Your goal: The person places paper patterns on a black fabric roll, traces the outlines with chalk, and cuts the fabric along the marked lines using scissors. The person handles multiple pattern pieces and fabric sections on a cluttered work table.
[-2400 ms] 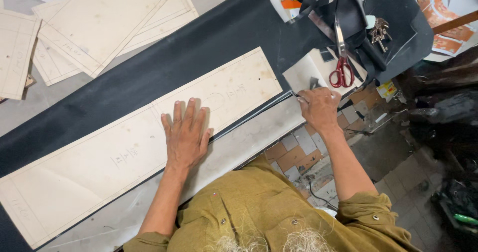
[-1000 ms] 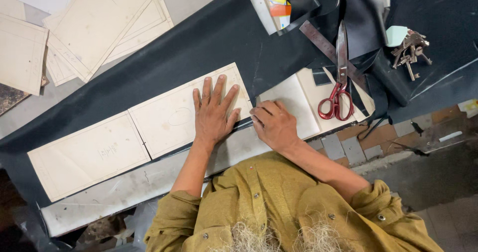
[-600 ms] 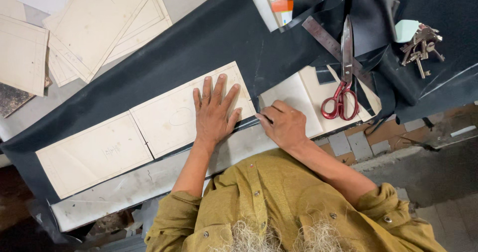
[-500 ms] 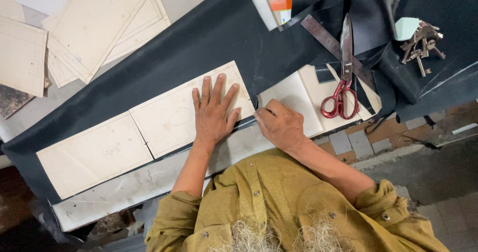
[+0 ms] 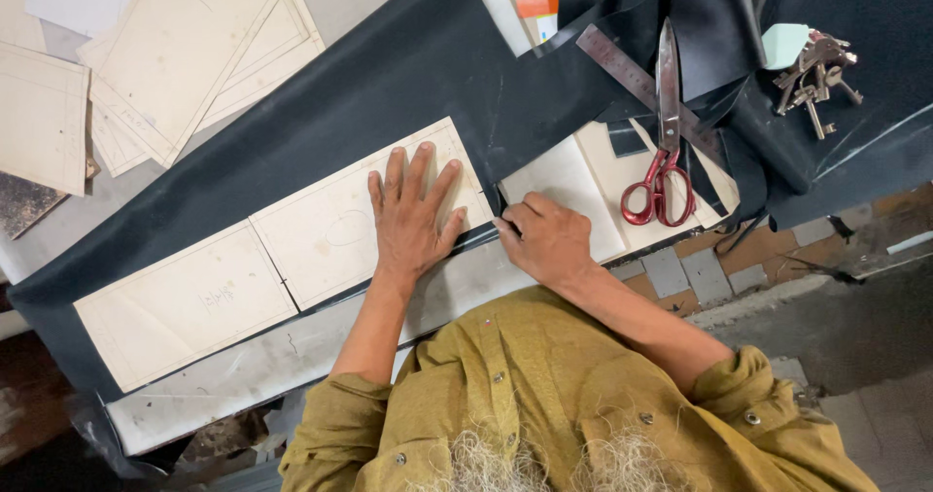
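Observation:
My left hand (image 5: 413, 210) lies flat with its fingers spread on the right end of a long pale cardboard pattern (image 5: 311, 229). The pattern rests on a black sheet of material (image 5: 389, 84) and continues in a second panel (image 5: 185, 302) to the left. My right hand (image 5: 549, 242) is curled just right of the pattern's lower right corner. Its fingertips are pinched together at the edge of the black sheet. I cannot make out whether anything small is between them.
Red-handled scissors (image 5: 661, 176) lie on pale sheets (image 5: 573, 176) to the right, beside a metal ruler (image 5: 622, 64). A bunch of keys (image 5: 816, 74) sits at the far right. More cardboard patterns (image 5: 194, 45) are stacked at the upper left. The table's near edge (image 5: 243, 366) runs below the pattern.
My left hand has slid along the pattern to its right end. My right hand has come in close beside it at the pattern's corner and barely shifted in the last second.

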